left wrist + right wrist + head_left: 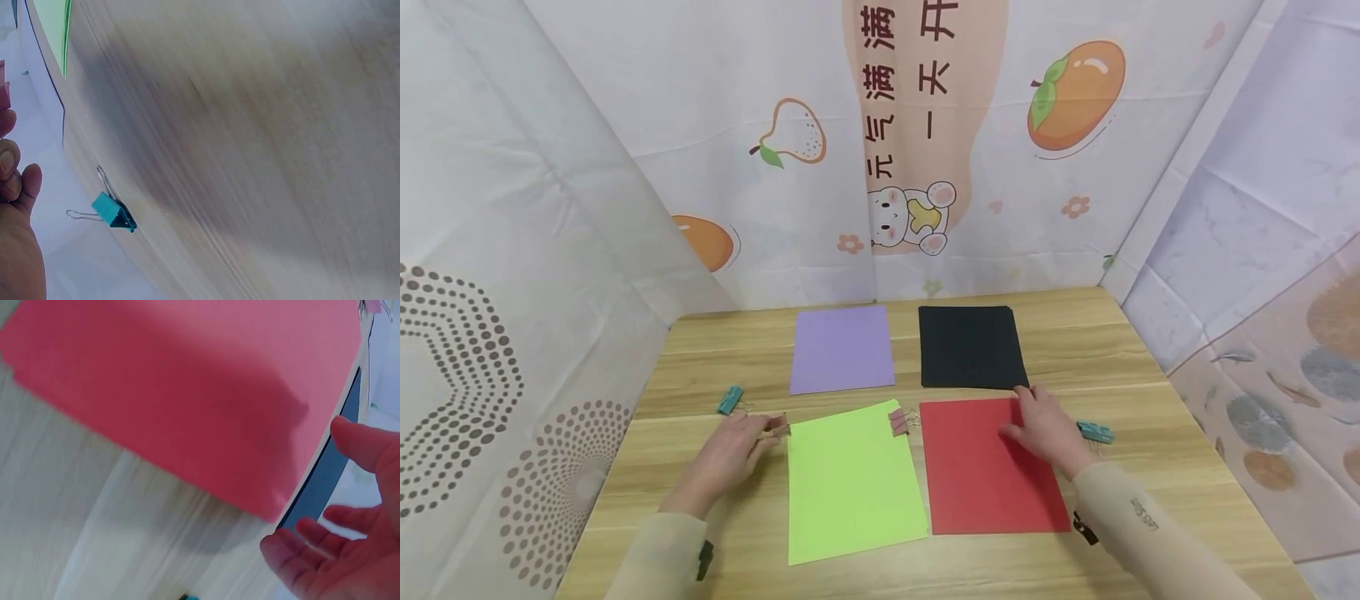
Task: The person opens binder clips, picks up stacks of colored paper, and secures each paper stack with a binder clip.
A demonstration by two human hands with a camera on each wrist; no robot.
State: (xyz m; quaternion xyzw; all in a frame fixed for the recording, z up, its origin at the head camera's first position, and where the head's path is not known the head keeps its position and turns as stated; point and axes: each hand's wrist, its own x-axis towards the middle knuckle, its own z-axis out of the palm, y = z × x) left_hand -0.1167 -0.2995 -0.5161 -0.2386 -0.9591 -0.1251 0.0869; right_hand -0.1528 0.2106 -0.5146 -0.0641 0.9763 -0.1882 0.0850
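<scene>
My left hand (733, 450) pinches a pink binder clip (779, 426) at the upper left corner of a stack of lime green paper (853, 487). A second pink binder clip (898, 422) sits on the stack's upper right corner, its wire handles pointing right. Over the upper right corner of a red paper stack (985, 479) is my right hand (1045, 423); in the right wrist view its thumb and fingers (284, 550) are spread with nothing between them. The red stack's sheets are slightly offset at one corner.
Behind lie a purple paper stack (842, 350) and a black one (972, 346). One teal binder clip (730, 400) lies beyond my left hand, another teal binder clip (1095, 432) right of my right hand. Printed cloth (715, 125) hangs around the wooden table (700, 354).
</scene>
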